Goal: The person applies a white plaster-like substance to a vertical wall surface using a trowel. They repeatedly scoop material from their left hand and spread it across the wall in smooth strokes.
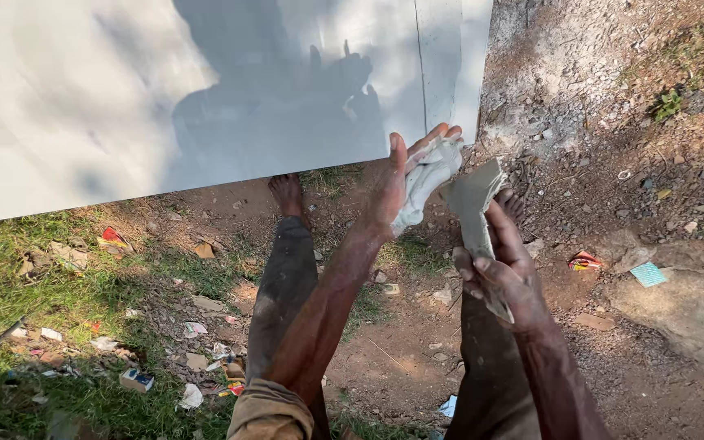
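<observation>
A large glossy white slab (165, 90) fills the upper left, standing over bare ground. My left hand (401, 183) grips a crumpled white cloth (427, 175) and presses it against the slab's lower right edge. My right hand (503, 273) holds a grey, cement-smeared flat piece, like a trowel blade or card (473, 204), just right of the cloth, its tip close to the slab's corner. My bare feet and dusty dark trousers (283, 285) show beneath my arms.
The ground is dirt (596, 106) with gravel to the right and patchy grass (10, 261) to the left. Litter lies scattered: wrappers, a small box (136, 380), a teal scrap (648, 274). A flat stone (686, 314) sits at lower right.
</observation>
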Demonstrator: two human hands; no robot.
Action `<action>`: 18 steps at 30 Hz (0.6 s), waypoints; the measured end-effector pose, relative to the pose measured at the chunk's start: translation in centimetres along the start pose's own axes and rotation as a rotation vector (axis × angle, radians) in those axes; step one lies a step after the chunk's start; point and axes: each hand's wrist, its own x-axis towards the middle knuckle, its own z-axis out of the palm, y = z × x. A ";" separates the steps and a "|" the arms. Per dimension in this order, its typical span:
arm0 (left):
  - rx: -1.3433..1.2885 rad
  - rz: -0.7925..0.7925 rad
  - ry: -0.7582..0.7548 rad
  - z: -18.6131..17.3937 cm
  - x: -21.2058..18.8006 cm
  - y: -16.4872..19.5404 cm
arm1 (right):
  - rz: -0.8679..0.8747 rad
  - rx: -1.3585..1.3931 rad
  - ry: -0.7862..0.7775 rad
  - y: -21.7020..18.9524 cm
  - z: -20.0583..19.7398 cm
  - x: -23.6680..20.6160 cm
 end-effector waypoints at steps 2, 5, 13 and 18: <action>0.062 -0.085 -0.012 0.0 1.1 -0.1 | 0.091 -0.352 -0.149 -0.3 0.6 -0.2; -0.341 -0.023 -0.013 -1.2 1.4 0.8 | 0.375 -0.532 -0.290 -0.5 1.0 0.1; -0.822 0.143 0.269 -8.8 -6.1 0.4 | 0.022 0.652 -0.016 -1.1 -3.3 13.2; -0.857 0.060 0.383 -11.3 -10.2 -5.4 | -0.282 -0.328 0.113 -2.3 -7.4 31.3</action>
